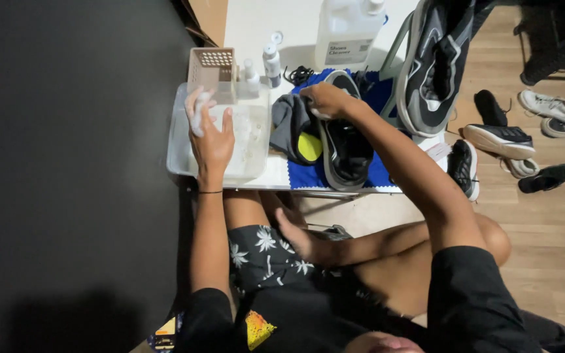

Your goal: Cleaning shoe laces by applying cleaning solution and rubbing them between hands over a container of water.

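Black shoe point(346, 147) lengthwise toward person, under right hand point(324, 99).

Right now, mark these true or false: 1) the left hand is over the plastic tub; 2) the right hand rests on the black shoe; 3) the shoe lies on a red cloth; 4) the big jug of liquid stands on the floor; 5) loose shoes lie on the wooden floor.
1) True: the left hand is over the clear plastic tub, fingers whitish with what looks like foam.
2) True: the right hand rests on the black shoe.
3) False: the shoe lies on a blue cloth.
4) False: the white jug stands on the table.
5) True: several loose shoes lie on the wooden floor.
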